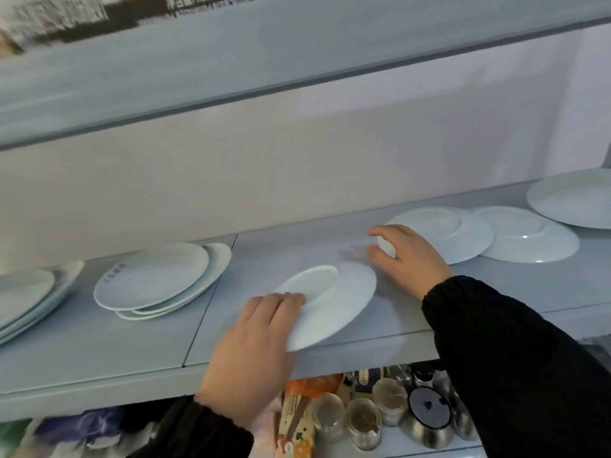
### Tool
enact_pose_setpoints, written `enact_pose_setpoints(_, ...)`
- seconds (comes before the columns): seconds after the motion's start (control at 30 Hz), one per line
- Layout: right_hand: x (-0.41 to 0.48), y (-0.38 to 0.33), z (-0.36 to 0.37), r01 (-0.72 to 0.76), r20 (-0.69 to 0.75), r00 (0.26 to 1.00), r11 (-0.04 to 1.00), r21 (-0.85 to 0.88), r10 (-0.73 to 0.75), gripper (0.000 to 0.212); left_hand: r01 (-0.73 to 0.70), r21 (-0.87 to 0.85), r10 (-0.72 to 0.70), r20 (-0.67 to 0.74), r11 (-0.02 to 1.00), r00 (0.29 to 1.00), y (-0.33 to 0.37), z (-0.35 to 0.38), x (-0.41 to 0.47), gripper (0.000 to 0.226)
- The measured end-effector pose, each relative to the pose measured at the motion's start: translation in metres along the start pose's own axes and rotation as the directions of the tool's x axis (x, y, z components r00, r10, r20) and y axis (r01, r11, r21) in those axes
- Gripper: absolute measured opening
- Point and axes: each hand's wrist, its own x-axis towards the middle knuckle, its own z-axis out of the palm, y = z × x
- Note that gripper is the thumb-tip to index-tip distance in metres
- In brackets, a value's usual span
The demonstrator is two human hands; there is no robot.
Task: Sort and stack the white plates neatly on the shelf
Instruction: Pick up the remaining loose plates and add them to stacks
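My left hand [254,352] grips a white plate [334,305] by its near edge, tilted above the grey shelf [496,285] at its middle. My right hand [408,259] is curled over the left rim of an upside-down white plate [443,233]. A second upside-down plate [525,234] lies partly under it to the right. At the far right sits a bigger white plate [572,198]. On the left is an uneven stack of plates [155,276], and another stack [29,299] is cut by the frame's left edge.
A higher shelf [231,64] hangs above the plates. Below the shelf's front edge stand glass jars [363,428], metal pots [429,414] and a printed box [294,414]. Crumpled bags [82,431] lie at the lower left.
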Motion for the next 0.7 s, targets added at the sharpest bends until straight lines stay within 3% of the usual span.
enact_pose_setpoints(0.17,0.0,-0.008,0.014,0.009,-0.005,1.0,0.999,-0.045,-0.009,0.038,0.24,-0.382,-0.332,-0.196,0.892,0.922,-0.043,-0.033,0.017,0.022)
enact_pose_setpoints(0.27,0.002,-0.023,0.032,0.035,0.012,0.999,0.997,-0.075,-0.034,0.038,0.339,-0.651,-0.55,-0.146,0.679,0.822,-0.065,-0.047,0.022,0.017)
enact_pose_setpoints(0.37,0.005,-0.049,0.056,0.074,0.033,0.997,0.994,-0.086,-0.071,0.038,0.331,-0.853,-0.714,-0.068,0.404,0.697,-0.089,-0.062,0.029,0.016)
enact_pose_setpoints(0.57,0.012,-0.098,0.107,0.132,0.106,0.987,0.986,-0.1,-0.121,0.041,0.282,-0.954,-0.809,0.088,0.099,0.582,-0.158,-0.081,0.041,0.025)
enact_pose_setpoints(0.7,0.018,-0.12,0.13,0.14,0.111,0.985,0.986,-0.089,-0.13,0.037,0.357,-0.932,-0.82,0.161,0.057,0.55,-0.201,-0.073,0.041,0.036)
